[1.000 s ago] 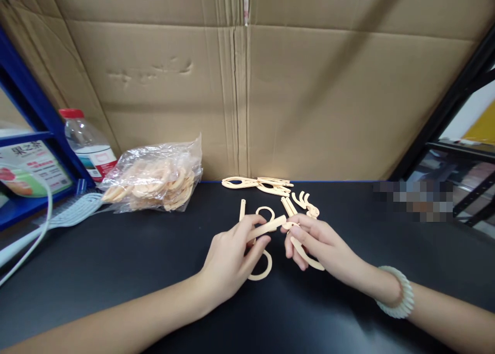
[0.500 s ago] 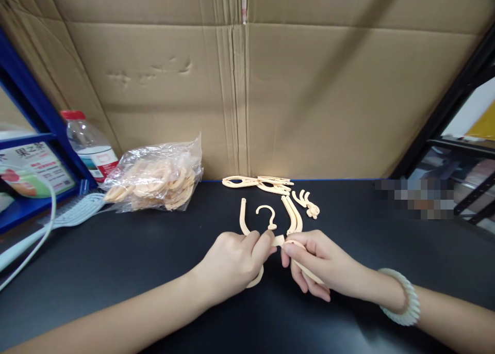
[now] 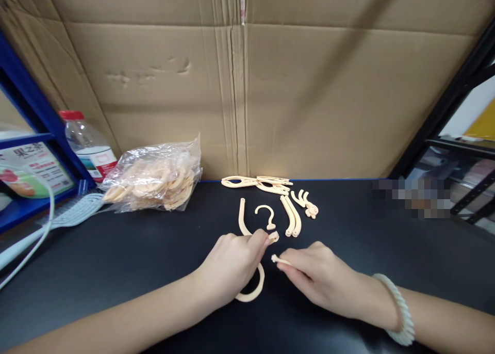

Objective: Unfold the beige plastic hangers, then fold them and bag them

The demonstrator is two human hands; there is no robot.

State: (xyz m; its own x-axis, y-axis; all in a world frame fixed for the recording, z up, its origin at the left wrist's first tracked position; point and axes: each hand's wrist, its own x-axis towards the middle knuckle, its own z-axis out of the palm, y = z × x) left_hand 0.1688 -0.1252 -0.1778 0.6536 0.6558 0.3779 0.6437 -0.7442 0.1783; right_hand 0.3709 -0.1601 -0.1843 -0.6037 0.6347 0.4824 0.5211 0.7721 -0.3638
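Observation:
My left hand (image 3: 235,258) is closed on a beige plastic hanger hook. Its jointed end (image 3: 273,237) pokes out past the fingertips, and the hook's round bend (image 3: 251,295) shows below the hand. My right hand (image 3: 320,276) pinches a beige hanger arm (image 3: 281,260); only its narrow knobbed end shows, the rest being hidden by the fingers. A small gap separates the two pieces. Just beyond my hands lie a loose hanger hook (image 3: 268,214), a single curved arm (image 3: 242,217) and a pair of curved arms (image 3: 291,217).
Small beige parts (image 3: 309,207) and folded hangers (image 3: 240,181) lie farther back on the black table (image 3: 185,251). A clear bag of beige pieces (image 3: 154,176), a bottle (image 3: 91,147) and a pale brush (image 3: 77,209) are at left. Cardboard (image 3: 328,85) stands behind.
My right hand has drawn the hanger arm back from the hook and turned it, opening a gap between them. The hook's bend in my left hand now shows lower and more fully.

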